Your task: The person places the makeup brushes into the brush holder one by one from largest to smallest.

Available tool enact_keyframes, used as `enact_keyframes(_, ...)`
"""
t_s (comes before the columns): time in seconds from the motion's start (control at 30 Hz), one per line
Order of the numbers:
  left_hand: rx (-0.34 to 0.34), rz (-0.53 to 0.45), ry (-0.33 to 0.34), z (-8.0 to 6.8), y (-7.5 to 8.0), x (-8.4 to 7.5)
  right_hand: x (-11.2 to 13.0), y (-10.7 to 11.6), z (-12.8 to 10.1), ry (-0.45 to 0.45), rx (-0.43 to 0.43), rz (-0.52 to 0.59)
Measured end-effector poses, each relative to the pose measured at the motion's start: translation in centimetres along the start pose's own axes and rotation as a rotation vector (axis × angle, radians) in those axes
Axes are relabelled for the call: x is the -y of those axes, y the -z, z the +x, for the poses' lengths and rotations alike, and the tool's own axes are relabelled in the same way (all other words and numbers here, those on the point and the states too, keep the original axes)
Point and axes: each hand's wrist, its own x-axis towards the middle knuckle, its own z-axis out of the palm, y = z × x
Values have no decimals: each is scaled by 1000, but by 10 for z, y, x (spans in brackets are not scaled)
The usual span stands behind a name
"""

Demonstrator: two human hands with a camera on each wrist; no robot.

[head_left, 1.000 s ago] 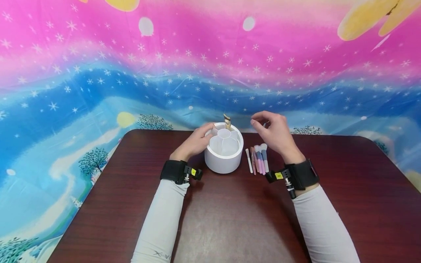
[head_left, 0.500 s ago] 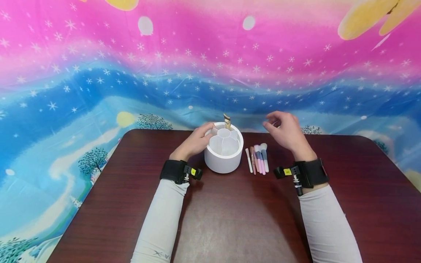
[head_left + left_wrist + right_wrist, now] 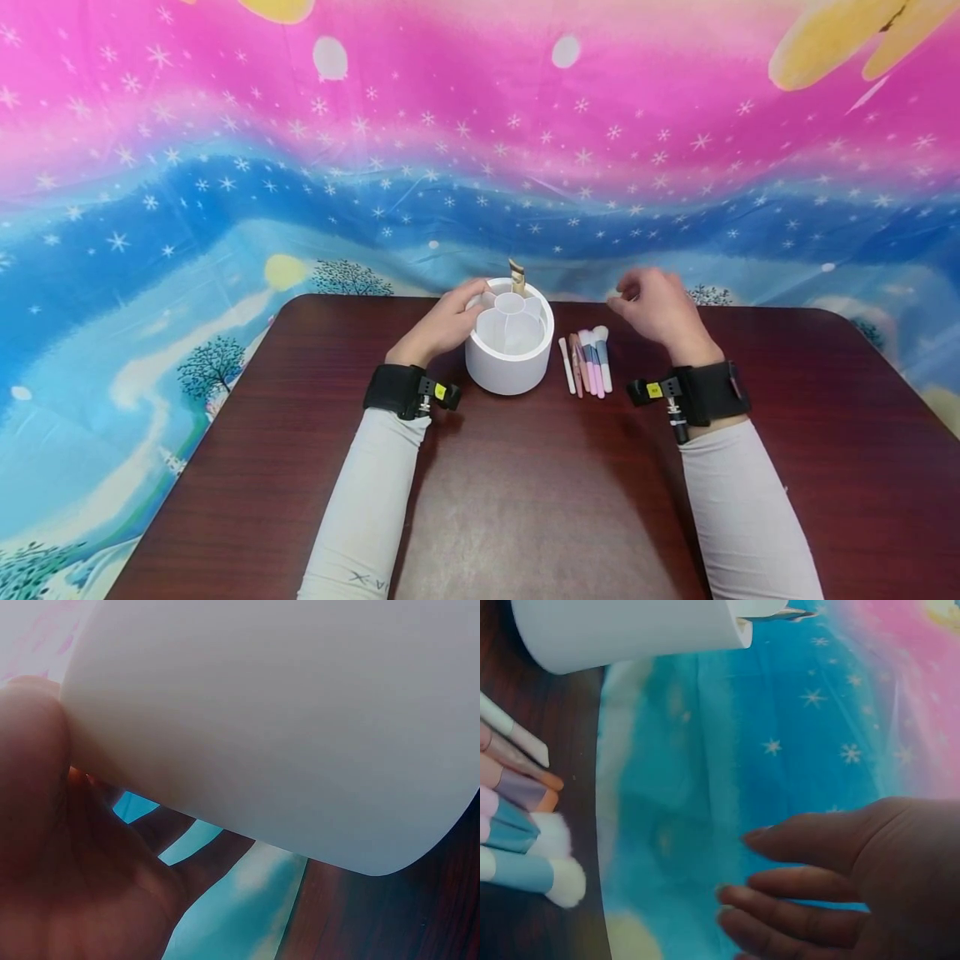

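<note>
A round white organiser (image 3: 509,346) with several compartments stands on the dark wooden table (image 3: 525,500); one gold-handled brush (image 3: 517,277) sticks up from its far side. My left hand (image 3: 447,321) grips the organiser's left wall, thumb at the rim; in the left wrist view the white organiser wall (image 3: 300,727) fills the picture beside my left hand (image 3: 45,825). Several pastel makeup brushes (image 3: 588,362) lie in a row right of the organiser. My right hand (image 3: 651,307) hovers just right of their bristle ends, fingers loosely bent, holding nothing. The right wrist view shows the brushes (image 3: 521,840) and my right hand (image 3: 840,892).
A bright pink and blue starry cloth (image 3: 480,150) hangs behind the table's far edge. Black wrist bands with cameras sit on both forearms. The near half of the table holds only my arms.
My right hand has moved right and down, from above the organiser's right edge to beside the brush row. The left hand and organiser have stayed put.
</note>
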Motion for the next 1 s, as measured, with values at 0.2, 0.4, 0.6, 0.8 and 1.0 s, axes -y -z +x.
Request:
enact_keyframes(0.2, 5, 3, -7, 0, 1, 1, -6, -6, 3, -50, 117, -74)
enact_keyframes(0.4, 1, 8, -11, 1, 0, 1, -10, -12, 5, -59, 187, -108)
enact_keyframes(0.6, -2, 13, -8, 1, 0, 2, -12, -19, 6, -70, 236, -128)
enact_keyframes(0.8, 0, 11, -2, 0, 0, 1, -13, -25, 4, -103, 303, -144)
enact_keyframes(1.0, 5, 10, -4, 1, 0, 1, -14, -30, 5, -124, 358, -145)
